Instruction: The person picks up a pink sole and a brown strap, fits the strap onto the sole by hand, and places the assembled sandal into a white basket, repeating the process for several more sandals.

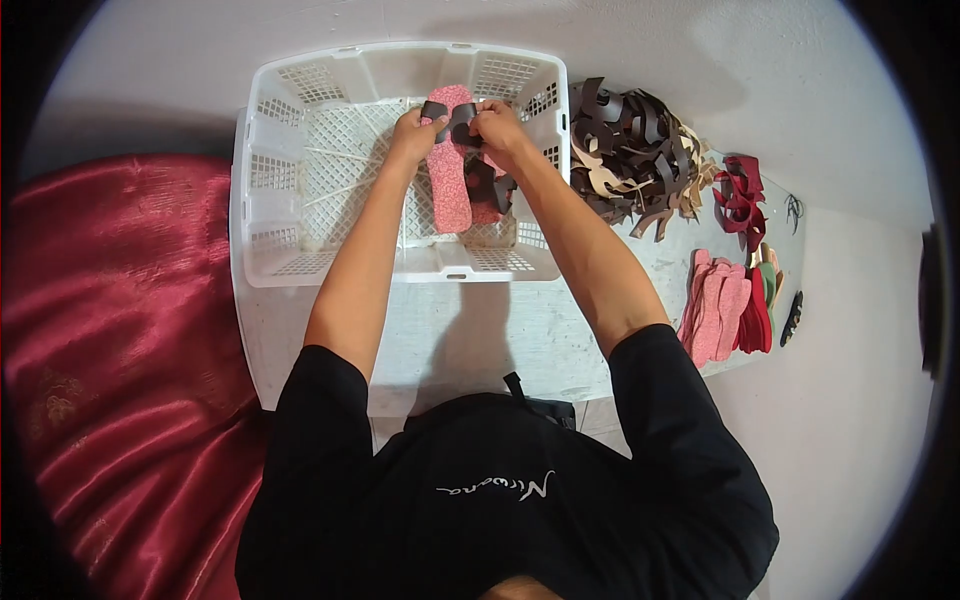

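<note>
A pink speckled sole (450,190) is held upright in view over the white plastic basket (408,264), with a dark brown strap (466,125) across its upper part. My left hand (418,133) is closed on the strap's left side. On the right side of the same strap, my right hand (495,128) has its fingers pinched. Beneath my right wrist, inside the basket, lies another pink sole with dark straps (484,190), partly hidden by the held sole and my forearm.
Right of the basket lies a heap of brown and beige straps (640,150), then dark red straps (740,200). Pink soles (716,305) and red pieces (755,312) lie near the table's right edge. Shiny red cloth (130,350) fills the left.
</note>
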Motion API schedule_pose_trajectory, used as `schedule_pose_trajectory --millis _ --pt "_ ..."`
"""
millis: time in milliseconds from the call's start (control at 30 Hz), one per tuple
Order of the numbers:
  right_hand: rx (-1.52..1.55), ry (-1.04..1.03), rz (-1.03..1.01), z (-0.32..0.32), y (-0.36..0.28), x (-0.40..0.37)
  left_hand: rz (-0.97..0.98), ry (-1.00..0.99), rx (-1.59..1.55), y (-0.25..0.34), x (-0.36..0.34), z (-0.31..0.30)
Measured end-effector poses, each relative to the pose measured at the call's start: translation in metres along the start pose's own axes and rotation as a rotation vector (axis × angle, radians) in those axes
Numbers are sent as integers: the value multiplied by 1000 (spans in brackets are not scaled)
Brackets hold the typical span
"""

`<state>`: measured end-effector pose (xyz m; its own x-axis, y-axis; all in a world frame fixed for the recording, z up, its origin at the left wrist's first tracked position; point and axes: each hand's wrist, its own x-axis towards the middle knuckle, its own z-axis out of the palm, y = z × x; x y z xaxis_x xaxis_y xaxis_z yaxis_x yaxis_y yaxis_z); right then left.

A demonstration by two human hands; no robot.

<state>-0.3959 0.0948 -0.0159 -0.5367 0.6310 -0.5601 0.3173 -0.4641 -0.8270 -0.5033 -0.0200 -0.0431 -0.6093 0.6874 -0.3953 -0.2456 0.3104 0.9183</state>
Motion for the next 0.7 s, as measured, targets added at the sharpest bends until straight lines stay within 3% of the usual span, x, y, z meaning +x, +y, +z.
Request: schedule_pose_trajectory --millis 167,233,433,567,633,700 --pt "-27 -43 -64 -6 25 26 0 102 -33 -17 6 1" --pt "-120 12 -60 -6 22 19 -100 -3 -39 -20 9 -2" --pt "-224 38 -127 -9 22 16 -110 -37 91 -25 30 -3" --pt "-65 117 39 -7 30 22 -184 -6 115 -19 24 8" --pt "-175 184 -104 -10 48 38 -132 15 106 -26 28 11" --pt "-204 191 -125 -12 51 37 -77 49 199 -34 30 13"
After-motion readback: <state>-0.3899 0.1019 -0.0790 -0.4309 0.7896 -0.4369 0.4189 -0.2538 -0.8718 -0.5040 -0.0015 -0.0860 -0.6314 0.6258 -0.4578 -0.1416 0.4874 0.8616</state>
